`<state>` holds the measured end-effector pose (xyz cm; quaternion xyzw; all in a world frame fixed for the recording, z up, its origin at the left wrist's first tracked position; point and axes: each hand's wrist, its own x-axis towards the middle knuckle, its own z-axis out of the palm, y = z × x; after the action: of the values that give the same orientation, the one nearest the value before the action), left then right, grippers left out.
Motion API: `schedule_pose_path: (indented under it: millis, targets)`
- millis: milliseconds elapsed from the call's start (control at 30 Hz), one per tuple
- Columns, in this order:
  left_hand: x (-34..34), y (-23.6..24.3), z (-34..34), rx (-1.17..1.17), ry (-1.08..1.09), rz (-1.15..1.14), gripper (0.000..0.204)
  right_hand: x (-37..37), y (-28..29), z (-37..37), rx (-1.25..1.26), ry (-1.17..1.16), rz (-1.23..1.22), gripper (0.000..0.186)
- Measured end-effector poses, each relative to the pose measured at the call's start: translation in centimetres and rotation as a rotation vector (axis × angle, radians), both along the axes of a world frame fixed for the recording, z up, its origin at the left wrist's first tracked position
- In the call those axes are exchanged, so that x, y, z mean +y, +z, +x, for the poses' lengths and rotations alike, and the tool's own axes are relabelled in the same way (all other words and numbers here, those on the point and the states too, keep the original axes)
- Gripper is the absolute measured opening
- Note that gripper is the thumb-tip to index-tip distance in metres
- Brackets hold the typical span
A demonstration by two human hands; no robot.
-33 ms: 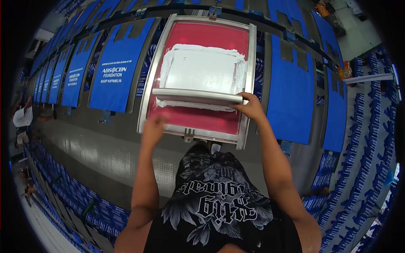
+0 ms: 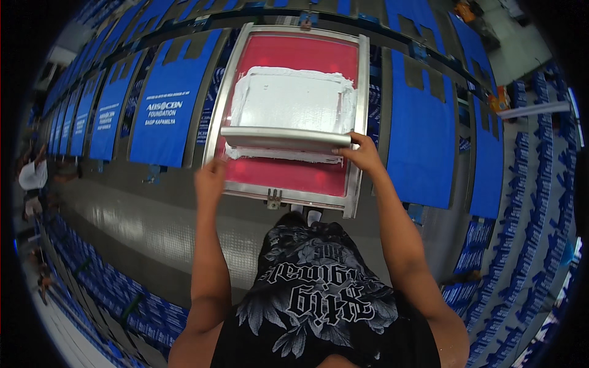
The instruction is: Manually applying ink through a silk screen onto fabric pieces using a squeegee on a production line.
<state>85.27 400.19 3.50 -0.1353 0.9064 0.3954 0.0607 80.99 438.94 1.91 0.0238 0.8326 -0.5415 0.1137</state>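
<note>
A screen-printing frame (image 2: 362,116) with silver metal edges and a red mesh (image 2: 294,49) lies in front of me. White ink (image 2: 288,98) covers a broad rectangle of the mesh. Across its lower part rests a metal squeegee (image 2: 282,138), tilted slightly down to the right. My right hand (image 2: 363,153) grips the squeegee's right end, thumb under and fingers over it. Beside the frame's lower left edge is my left hand (image 2: 210,175), its fingers curled in with nothing seen in them. I cannot tell whether it touches the edge.
Blue bag-shaped fabric pieces (image 2: 165,104) lie on boards in a row to the left, with white print. More blue pieces (image 2: 422,135) without visible print lie to the right. A metal clamp (image 2: 274,197) sits at the frame's near edge. Printed blue pieces (image 2: 521,202) hang or lie along the right.
My left hand has moved left, off the mesh to the frame's left edge. My right hand keeps its grip on the squeegee, which has hardly moved.
</note>
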Motion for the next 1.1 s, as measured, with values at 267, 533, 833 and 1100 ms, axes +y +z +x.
schedule_pose_path:
  millis: [267,533,833,1100]
  targets:
    - [-5.9,-5.1,-4.0,0.030,0.081,0.284,0.051,0.0,-0.2,-1.0,-0.089,-0.222,-0.386,0.036]
    - [16.9,-3.7,2.1,0.044,0.055,0.501,0.047,21.1,5.1,7.4,-0.060,-0.370,-0.212,0.034]
    - [31.2,-4.6,3.7,0.021,0.018,0.634,0.044,35.6,3.6,8.9,-0.035,-0.403,-0.269,0.031]
    - [33.9,-4.5,2.3,-0.003,0.126,0.432,0.053,39.2,0.9,6.6,-0.072,-0.353,-0.185,0.041]
